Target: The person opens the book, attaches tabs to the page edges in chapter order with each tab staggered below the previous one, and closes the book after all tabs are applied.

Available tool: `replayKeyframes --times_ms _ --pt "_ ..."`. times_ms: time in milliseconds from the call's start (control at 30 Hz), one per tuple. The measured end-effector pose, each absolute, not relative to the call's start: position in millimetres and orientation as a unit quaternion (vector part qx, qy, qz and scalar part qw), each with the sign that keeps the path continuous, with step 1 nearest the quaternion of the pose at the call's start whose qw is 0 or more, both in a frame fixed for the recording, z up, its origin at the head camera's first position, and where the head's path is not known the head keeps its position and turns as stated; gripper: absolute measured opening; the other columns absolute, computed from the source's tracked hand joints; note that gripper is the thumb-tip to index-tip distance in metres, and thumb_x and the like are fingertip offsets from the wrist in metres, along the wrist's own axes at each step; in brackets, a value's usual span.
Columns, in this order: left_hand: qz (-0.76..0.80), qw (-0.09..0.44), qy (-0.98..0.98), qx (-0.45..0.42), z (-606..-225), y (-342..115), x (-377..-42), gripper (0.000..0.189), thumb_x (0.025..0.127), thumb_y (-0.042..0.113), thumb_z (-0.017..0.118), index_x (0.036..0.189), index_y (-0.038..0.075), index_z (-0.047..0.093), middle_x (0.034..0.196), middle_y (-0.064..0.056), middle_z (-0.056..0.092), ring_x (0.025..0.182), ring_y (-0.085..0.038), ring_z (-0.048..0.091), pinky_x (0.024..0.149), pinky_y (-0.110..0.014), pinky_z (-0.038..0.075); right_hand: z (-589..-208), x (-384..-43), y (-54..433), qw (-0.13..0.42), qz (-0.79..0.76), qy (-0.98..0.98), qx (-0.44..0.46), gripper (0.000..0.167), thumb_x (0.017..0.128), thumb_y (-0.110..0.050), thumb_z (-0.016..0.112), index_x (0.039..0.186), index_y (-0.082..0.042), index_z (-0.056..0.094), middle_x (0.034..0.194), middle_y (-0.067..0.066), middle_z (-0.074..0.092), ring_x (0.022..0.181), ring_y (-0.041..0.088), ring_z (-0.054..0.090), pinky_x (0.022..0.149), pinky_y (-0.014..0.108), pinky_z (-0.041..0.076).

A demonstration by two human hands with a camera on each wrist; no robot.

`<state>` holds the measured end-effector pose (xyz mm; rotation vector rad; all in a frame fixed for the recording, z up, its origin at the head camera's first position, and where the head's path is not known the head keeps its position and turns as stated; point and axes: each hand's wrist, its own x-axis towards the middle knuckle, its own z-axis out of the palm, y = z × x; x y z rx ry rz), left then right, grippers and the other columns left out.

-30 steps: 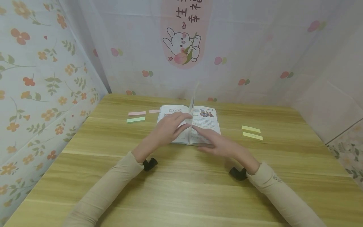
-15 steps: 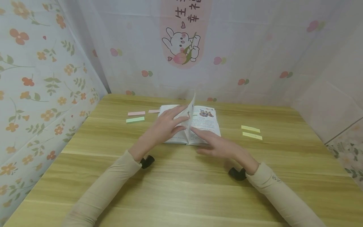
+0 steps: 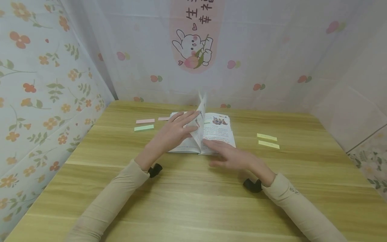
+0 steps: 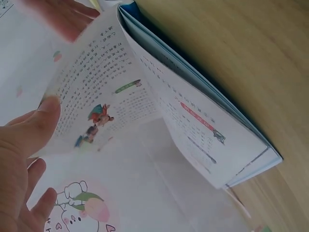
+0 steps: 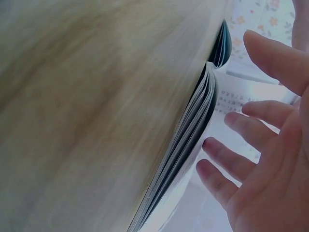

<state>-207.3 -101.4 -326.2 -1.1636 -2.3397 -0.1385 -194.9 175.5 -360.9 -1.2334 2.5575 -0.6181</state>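
An open book (image 3: 219, 132) with printed text and coloured pictures lies on the wooden table. One of its pages (image 3: 198, 126) stands lifted from the spine and curves to the left. My left hand (image 3: 173, 131) is at this page's outer edge. In the left wrist view, the thumb (image 4: 49, 106) lies over that edge and the left hand pinches the page there. My right hand (image 3: 231, 154) hovers at the lower part of the right page, fingers spread and holding nothing. In the right wrist view, its fingers (image 5: 224, 157) are beside the book's page edges.
Pink (image 3: 145, 121) and green sticky strips (image 3: 143, 128) lie left of the book, with another pink strip (image 3: 164, 118) at its edge. Two yellow strips (image 3: 268, 145) lie to the right. Behind the table (image 3: 193, 201) hangs a printed curtain (image 3: 260, 50).
The left hand has moved left, and the lifted page has swung from nearly upright at the spine toward the left. The right hand has shifted slightly down from the spine.
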Motion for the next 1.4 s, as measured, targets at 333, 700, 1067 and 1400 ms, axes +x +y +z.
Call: replayKeyframes --times_ms 333,700,1067,1400 --pt "-0.021 0.194 -0.886 -0.421 -324 -107 -205 0.039 0.088 0.016 0.079 0.126 0.012 0.071 0.144 -0.006 0.058 0.139 -0.025 0.046 0.117 -0.046 0.031 -360 -193 173 0.119 -0.207 0.870 -0.431 0.080 0.097 -0.033 0.068 0.161 -0.011 0.026 0.162 0.012 0.032 0.148 0.035 0.028 0.118 0.054 0.026" --pt "0.020 0.091 -0.919 -0.383 -326 -110 -206 0.050 0.094 0.037 0.073 0.138 0.017 0.063 0.150 -0.012 0.051 0.141 -0.032 0.043 0.116 -0.049 0.032 -360 -193 174 0.136 -0.191 0.878 -0.417 0.075 0.098 -0.037 0.066 0.159 -0.011 0.032 0.161 0.008 0.035 0.149 0.036 0.025 0.118 0.056 0.025" --pt "0.002 0.029 -0.932 -0.361 -334 -111 -208 0.059 0.097 0.041 0.067 0.149 0.019 0.052 0.157 -0.017 0.039 0.146 -0.036 0.033 0.118 -0.055 0.026 -362 -195 175 0.134 -0.186 0.874 -0.428 0.071 0.098 -0.033 0.066 0.157 -0.007 0.035 0.161 0.008 0.035 0.150 0.036 0.025 0.119 0.055 0.023" --pt "-0.030 -0.059 -0.943 -0.328 -347 -109 -211 0.066 0.098 0.043 0.064 0.157 0.025 0.040 0.157 -0.024 0.031 0.143 -0.041 0.031 0.115 -0.058 0.029 -363 -196 179 0.123 -0.191 0.869 -0.440 0.070 0.099 -0.029 0.066 0.155 -0.001 0.035 0.160 0.015 0.035 0.148 0.038 0.028 0.118 0.055 0.024"
